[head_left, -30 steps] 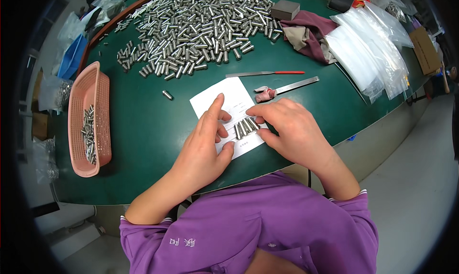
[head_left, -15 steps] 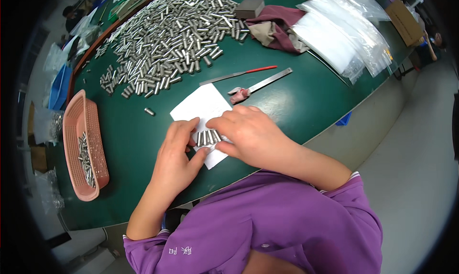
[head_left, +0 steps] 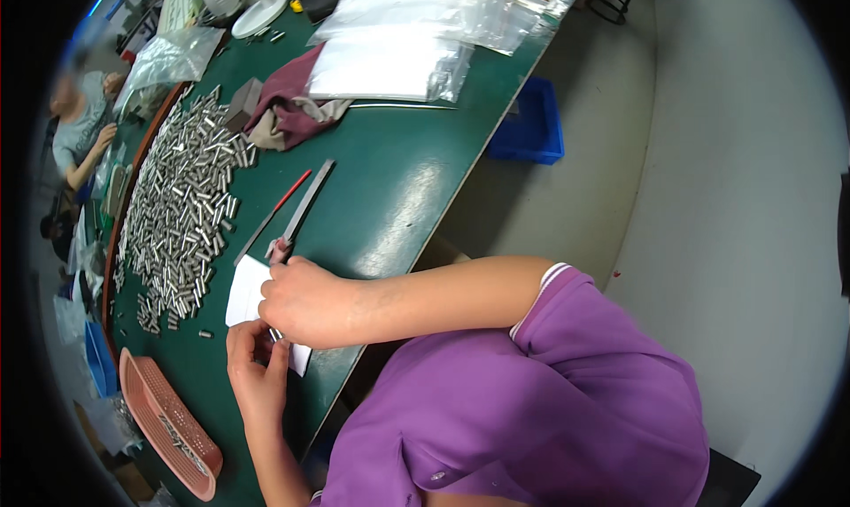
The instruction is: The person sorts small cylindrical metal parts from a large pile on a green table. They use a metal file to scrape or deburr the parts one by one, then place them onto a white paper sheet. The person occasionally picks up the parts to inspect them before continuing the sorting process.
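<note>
Short silvery metal pins [head_left: 276, 334] show only in part between my two hands, above a sheet of white paper [head_left: 245, 293]. My left hand [head_left: 252, 365] is curled about them from the near left, thumb and fingertips closing on the pins. From the right, my right hand [head_left: 305, 303] bends over the same pins with its fingers closed; its palm hides most of them and its own fingertips. Just beyond the paper lie a flat metal bar with a pinkish wrapped end [head_left: 305, 206] and a thin file with a red handle [head_left: 274, 213].
A big heap of metal pins [head_left: 181, 215] covers the left of the green table [head_left: 381, 188]. A pink basket [head_left: 168, 418] holding pins stands near left. Farther back are a grey block [head_left: 242, 104], a maroon cloth [head_left: 288, 108] and plastic bags [head_left: 381, 64]. Another person [head_left: 84, 126] sits beyond.
My view has swung to the right, so the table things sit farther left. My right hand has closed over the row of pins, which showed openly between both hands before.
</note>
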`<state>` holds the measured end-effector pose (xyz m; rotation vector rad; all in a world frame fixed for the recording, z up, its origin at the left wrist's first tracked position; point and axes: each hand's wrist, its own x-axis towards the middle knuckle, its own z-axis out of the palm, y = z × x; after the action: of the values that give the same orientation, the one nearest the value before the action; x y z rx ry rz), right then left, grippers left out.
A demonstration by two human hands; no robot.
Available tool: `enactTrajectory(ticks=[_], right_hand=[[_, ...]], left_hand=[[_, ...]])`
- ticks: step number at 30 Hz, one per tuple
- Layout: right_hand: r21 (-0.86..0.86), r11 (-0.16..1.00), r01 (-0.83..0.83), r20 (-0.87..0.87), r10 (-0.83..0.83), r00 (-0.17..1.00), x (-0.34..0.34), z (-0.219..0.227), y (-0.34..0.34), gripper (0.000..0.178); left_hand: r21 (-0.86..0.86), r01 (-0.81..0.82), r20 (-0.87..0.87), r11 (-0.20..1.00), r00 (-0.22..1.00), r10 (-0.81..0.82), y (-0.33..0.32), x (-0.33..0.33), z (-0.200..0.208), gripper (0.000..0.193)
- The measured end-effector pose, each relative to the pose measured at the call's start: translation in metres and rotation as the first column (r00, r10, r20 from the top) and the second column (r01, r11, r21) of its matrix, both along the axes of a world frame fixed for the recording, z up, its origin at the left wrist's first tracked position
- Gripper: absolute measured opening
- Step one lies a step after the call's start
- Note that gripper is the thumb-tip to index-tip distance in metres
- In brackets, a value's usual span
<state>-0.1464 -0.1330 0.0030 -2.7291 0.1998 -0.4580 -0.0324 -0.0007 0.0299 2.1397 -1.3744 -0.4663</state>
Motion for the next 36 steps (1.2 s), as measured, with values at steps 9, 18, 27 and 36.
enactTrajectory(ticks=[9, 18, 27, 36], right_hand=[[-0.011, 1.0, 0.023, -0.011, -0.023, 1.0, -0.006, 0.0, -0.02, 0.011], [0.083, 0.997, 0.005, -0.056, 0.0, 0.998, 0.001, -0.002, -0.024, 0.013], [0.165, 0.986, 0.017, 0.064, -0.028, 0.998, -0.002, -0.001, -0.024, 0.017], [0.455, 0.886, -0.089, 0.216, -0.013, 0.976, -0.028, -0.007, -0.014, 0.023]], left_hand=[[-0.044, 0.036, 0.051, 0.998, 0.998, -0.034, -0.015, -0.005, -0.011, 0.029], [-0.005, 0.029, -0.03, 1.0, 0.999, -0.029, -0.014, -0.003, -0.008, 0.024], [0.002, -0.078, -0.125, 0.997, 0.989, 0.077, -0.008, 0.0, -0.014, 0.028], [-0.222, -0.102, -0.16, 0.97, 0.985, 0.067, -0.002, -0.022, -0.023, 0.031]])
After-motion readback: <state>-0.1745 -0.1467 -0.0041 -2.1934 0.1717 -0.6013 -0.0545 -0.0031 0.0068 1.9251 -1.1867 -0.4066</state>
